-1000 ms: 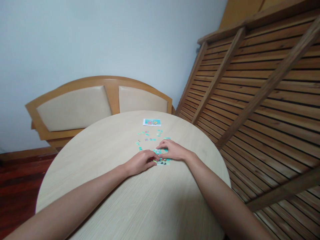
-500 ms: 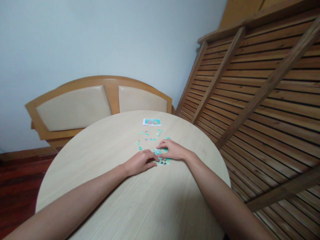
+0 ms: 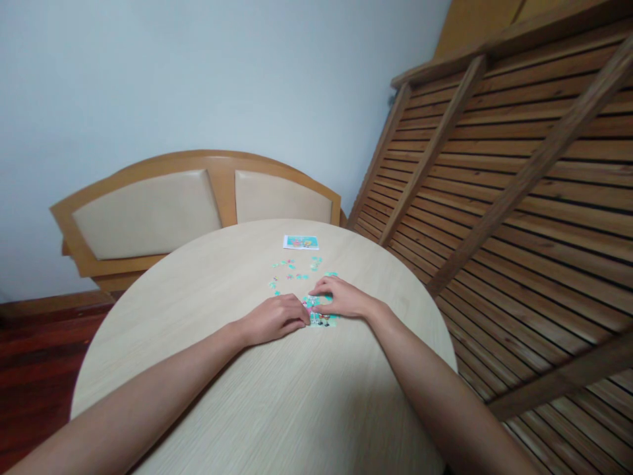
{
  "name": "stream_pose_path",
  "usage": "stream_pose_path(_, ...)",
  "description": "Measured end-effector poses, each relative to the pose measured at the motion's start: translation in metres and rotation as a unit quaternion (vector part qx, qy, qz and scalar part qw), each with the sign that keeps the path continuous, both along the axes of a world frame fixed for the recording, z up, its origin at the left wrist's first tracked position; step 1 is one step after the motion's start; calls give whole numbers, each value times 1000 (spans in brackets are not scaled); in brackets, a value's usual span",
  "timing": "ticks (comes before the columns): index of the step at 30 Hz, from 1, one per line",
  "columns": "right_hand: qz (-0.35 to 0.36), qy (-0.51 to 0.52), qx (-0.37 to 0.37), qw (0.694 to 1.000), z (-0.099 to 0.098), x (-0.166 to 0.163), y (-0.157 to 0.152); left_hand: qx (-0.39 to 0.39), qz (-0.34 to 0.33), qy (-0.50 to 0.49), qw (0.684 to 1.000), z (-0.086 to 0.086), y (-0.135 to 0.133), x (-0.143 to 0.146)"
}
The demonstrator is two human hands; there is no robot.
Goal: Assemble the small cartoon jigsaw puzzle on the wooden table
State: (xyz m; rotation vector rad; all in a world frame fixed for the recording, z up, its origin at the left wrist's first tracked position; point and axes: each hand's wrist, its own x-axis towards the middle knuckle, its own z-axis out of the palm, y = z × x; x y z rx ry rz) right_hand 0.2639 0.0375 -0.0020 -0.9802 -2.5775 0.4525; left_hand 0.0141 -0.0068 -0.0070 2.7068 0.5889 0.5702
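Observation:
A partly joined jigsaw puzzle (image 3: 324, 321) in turquoise, with small cartoon figures, lies flat on the round table (image 3: 237, 402). At its left edge is my left hand (image 3: 279, 318), fingers drawn together and their tips down at the puzzle; whatever they may pinch is hidden. From the right, my right hand (image 3: 341, 297) rests over the puzzle with thumb and fingers apart, the fingertips touching its upper part and the thumb lower down. Part of the puzzle is covered by this hand. Loose jigsaw pieces (image 3: 290, 277) are scattered beyond my left hand.
Farther back lies a picture card (image 3: 301, 243) with a turquoise cartoon scene. A padded wooden bench back (image 3: 148, 211) stands behind the table against the wall. On the right leans a large slatted wooden frame (image 3: 504, 185), close to the table edge.
My left thumb and fingers have closed together at the puzzle's left edge, and that hand has shifted slightly left. My right hand has stayed almost still.

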Motion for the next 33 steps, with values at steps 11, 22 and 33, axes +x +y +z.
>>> stream_pose_path(11, -2, 3, 1, 1000, -1, -1, 1, 43, 6, 35, 998, 5, 0, -1)
stream_pose_path(22, 0, 6, -11, 1000, -1, -1, 1, 81, 372, 59, 923, -16, 40, -26)
stream_pose_path(33, 2, 3, -9, 1000, 1, -1, 0, 66, 300, 55, 950, -10, 24, -13)
